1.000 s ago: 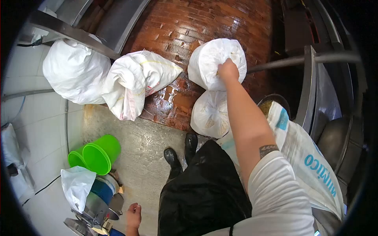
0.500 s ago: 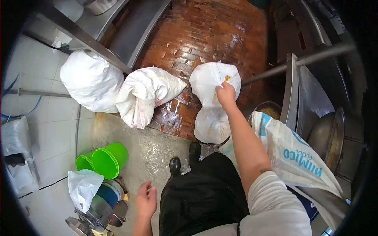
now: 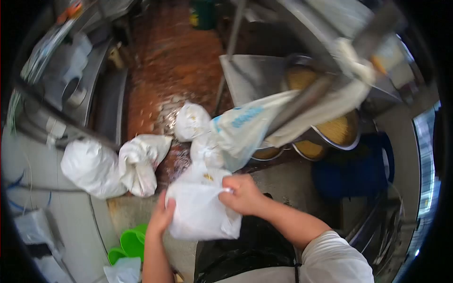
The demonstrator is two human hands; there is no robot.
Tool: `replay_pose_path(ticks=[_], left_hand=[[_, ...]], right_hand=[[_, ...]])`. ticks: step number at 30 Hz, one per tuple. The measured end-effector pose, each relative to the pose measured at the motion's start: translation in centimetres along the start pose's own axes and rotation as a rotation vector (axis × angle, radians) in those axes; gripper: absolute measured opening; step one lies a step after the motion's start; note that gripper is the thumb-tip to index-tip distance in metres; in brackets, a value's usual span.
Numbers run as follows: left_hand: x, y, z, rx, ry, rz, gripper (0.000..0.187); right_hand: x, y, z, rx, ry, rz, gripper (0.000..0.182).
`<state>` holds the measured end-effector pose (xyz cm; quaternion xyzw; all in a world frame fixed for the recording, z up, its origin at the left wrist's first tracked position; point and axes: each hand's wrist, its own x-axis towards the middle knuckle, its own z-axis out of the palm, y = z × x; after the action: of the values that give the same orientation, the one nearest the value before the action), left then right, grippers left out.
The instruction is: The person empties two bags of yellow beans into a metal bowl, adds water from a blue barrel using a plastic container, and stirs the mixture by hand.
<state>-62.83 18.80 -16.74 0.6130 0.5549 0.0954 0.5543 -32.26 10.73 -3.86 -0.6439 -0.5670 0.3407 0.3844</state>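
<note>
A white cloth-like bag (image 3: pixel 200 214) is held up in front of my black apron, with a small yellow mark near its top. My right hand (image 3: pixel 241 194) pinches its upper right edge. On the opposite side, my left hand (image 3: pixel 160 216) grips the bag, its thumb showing against the white material. Just beyond it, two more white bundles lie on the floor, a far one (image 3: pixel 192 121) and a nearer one (image 3: pixel 206 150) partly hidden. What the held bag contains is hidden.
Two full white sacks (image 3: pixel 92 167) (image 3: pixel 141 162) sit at left. A printed flour sack (image 3: pixel 245 120) drapes over a bar at right. Bowls of yellow grain-like food (image 3: pixel 336 131) stand beyond it, near a blue tub (image 3: pixel 356 165). Green buckets (image 3: pixel 133 243) are at lower left.
My right hand has come from the bundle on the floor back toward my body. My left hand has moved up onto the white bag, now held between both hands. The view has turned right.
</note>
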Motion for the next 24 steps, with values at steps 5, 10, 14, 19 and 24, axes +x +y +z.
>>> replay_pose_path(ticks=[5,10,14,19,24], left_hand=[[-9.5,5.0,10.4,-0.218,-0.223,0.095,0.087],[-14.2,15.6,23.8,-0.452,-0.504,0.172,0.089],[-17.3,25.8,35.3,-0.615,-0.598,0.246,0.095],[-18.4,38.0,49.3,-0.940,-0.625,0.209,0.096],[-13.0,46.5,55.6,-0.762,-0.727,0.388,0.086]], right_hand=[[-13.2,-5.3,-9.5,-0.101,0.080,-0.021,0.019],[-21.7,-9.5,-21.5,-0.328,0.391,-0.030,0.020],[-25.1,-9.8,-32.2,-0.464,0.678,-0.147,0.021],[-25.5,-9.0,-46.6,-0.669,0.714,-0.181,0.018],[-21.2,-5.8,-55.9,-0.696,0.588,-0.247,0.016]])
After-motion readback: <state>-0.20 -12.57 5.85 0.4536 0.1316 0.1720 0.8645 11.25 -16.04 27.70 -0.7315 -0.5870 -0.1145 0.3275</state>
